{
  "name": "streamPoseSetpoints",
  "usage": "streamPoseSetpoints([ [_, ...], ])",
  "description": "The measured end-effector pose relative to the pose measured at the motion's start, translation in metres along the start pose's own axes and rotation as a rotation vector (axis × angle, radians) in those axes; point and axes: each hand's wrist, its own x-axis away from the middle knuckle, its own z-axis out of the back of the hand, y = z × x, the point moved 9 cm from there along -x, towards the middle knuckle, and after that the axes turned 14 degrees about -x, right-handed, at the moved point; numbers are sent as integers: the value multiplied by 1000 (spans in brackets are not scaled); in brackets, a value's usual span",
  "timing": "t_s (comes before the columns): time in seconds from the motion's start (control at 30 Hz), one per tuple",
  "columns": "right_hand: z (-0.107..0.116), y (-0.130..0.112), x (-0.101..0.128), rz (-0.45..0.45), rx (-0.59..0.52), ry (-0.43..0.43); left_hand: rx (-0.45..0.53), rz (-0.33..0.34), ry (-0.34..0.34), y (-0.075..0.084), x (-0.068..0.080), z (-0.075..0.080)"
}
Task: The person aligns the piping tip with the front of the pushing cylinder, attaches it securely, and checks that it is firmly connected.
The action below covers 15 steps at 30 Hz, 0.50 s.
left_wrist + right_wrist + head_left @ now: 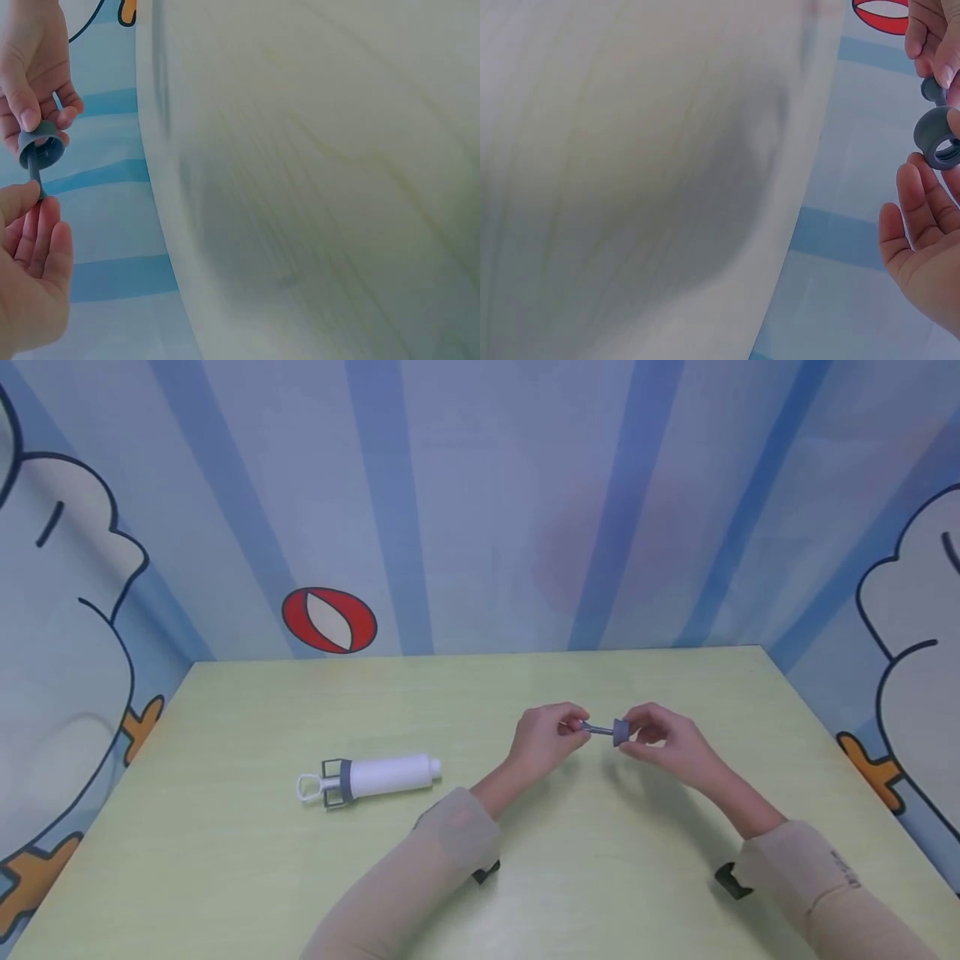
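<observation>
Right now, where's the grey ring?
Head view, right of centre: the grey ring is held above the table by the right hand, at the right end of the stem pinched by the left hand.

head view: soft light | wrist views: hazy, low-contrast | tabletop (pixel 337 225): broad shadows (edges blurred)
</observation>
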Motion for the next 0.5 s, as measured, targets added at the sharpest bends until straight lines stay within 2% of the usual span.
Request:
streamPoseSetpoints([
  [0.5, -17, -11, -1, 36, -43, -37, 64, -2, -35, 2, 14, 5],
])
